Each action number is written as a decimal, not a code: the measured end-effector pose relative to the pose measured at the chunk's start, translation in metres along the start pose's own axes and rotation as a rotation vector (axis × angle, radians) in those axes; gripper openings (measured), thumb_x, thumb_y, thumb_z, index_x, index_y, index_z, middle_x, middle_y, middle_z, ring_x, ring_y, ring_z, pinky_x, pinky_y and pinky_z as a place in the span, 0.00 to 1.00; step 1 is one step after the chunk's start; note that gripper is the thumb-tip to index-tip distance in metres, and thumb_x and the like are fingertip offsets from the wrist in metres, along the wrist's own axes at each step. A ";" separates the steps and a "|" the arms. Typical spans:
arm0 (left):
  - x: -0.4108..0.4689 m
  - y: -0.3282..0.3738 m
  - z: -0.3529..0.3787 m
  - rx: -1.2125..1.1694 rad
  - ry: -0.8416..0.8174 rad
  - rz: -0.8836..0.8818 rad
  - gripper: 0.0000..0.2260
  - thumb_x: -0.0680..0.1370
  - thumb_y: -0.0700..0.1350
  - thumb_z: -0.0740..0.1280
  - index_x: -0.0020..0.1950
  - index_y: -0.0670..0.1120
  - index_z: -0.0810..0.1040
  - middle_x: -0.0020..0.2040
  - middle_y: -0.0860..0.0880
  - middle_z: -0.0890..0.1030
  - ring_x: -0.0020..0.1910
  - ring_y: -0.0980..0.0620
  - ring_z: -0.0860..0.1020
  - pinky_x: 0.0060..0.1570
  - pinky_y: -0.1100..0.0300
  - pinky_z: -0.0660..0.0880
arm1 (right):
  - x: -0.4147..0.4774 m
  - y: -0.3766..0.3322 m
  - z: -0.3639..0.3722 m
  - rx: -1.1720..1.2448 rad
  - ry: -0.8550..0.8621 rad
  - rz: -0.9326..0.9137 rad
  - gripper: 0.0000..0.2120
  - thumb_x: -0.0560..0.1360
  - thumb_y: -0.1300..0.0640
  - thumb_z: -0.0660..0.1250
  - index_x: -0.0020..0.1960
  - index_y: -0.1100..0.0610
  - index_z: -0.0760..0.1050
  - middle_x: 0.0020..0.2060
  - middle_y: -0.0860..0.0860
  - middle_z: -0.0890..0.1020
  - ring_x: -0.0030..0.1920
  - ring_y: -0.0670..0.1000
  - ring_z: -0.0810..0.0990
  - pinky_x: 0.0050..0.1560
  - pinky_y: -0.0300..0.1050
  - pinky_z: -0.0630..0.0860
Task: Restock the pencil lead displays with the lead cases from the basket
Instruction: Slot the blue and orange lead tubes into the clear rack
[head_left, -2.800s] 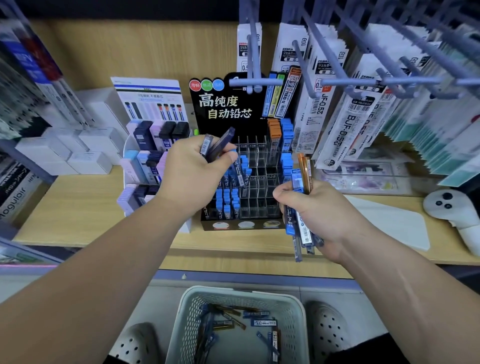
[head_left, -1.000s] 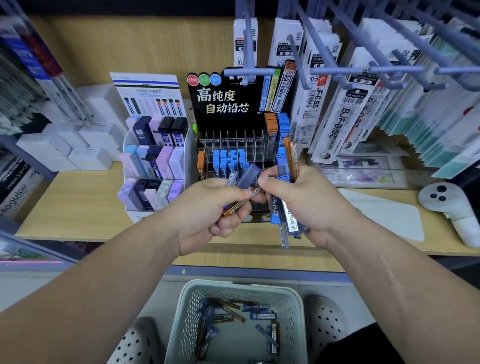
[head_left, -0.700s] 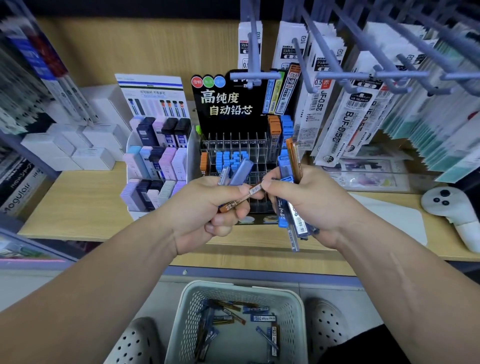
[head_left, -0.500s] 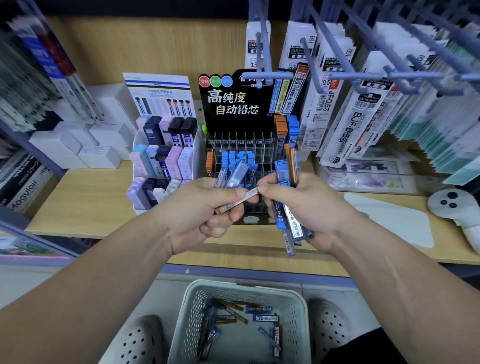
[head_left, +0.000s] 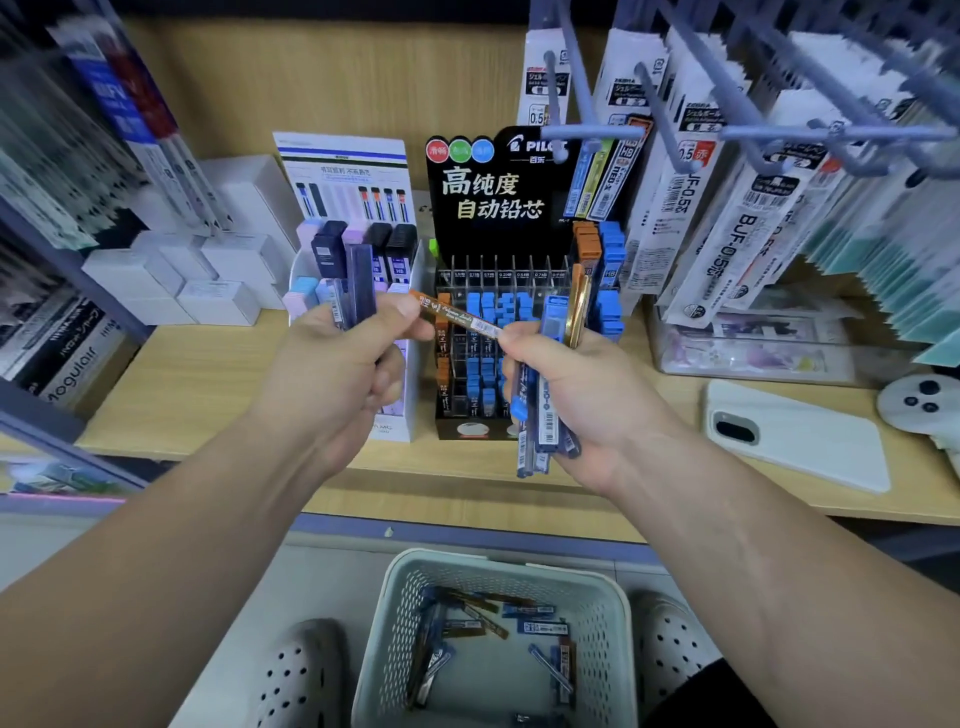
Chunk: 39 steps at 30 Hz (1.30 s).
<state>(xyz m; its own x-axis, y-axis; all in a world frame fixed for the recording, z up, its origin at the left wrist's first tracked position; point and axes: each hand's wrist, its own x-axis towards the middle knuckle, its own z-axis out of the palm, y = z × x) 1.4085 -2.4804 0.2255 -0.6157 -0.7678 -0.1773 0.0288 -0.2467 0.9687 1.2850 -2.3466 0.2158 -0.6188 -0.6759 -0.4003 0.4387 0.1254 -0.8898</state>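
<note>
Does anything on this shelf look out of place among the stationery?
Yes. A white phone lies face down on the wooden shelf, right of the black lead display, and a white controller sits beside it. Neither looks like stock.

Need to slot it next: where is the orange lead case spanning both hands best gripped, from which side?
Probably its left end, pinched between thumb and forefinger from the left, as the left hand does. The orange lead case is long and slim, so an end grip leaves its length free to slot; the right hand is crowded with blue lead cases.
</note>
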 end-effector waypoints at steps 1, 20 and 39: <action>0.000 0.000 0.000 -0.002 0.016 0.022 0.05 0.80 0.42 0.67 0.44 0.45 0.78 0.40 0.44 0.82 0.23 0.54 0.60 0.23 0.64 0.57 | 0.001 0.004 0.001 -0.040 -0.002 -0.009 0.03 0.74 0.53 0.75 0.42 0.49 0.83 0.38 0.51 0.80 0.42 0.55 0.76 0.40 0.49 0.73; 0.018 -0.048 -0.023 0.606 0.021 0.295 0.03 0.77 0.45 0.73 0.43 0.50 0.84 0.35 0.50 0.81 0.34 0.57 0.74 0.36 0.65 0.70 | 0.015 -0.002 -0.028 -0.269 0.094 0.004 0.08 0.72 0.51 0.76 0.50 0.52 0.84 0.44 0.50 0.82 0.48 0.55 0.77 0.49 0.52 0.71; 0.024 -0.050 -0.020 1.221 -0.044 0.594 0.09 0.73 0.45 0.74 0.33 0.47 0.78 0.31 0.49 0.77 0.34 0.48 0.76 0.33 0.50 0.75 | 0.010 -0.005 -0.031 -0.298 0.059 -0.032 0.02 0.76 0.56 0.74 0.45 0.51 0.83 0.35 0.50 0.82 0.43 0.52 0.78 0.44 0.49 0.72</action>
<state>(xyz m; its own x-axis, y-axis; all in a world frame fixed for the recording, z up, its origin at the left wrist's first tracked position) 1.4076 -2.4982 0.1692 -0.7797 -0.5491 0.3008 -0.3999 0.8064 0.4356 1.2565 -2.3312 0.2096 -0.6698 -0.6404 -0.3757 0.2139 0.3181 -0.9236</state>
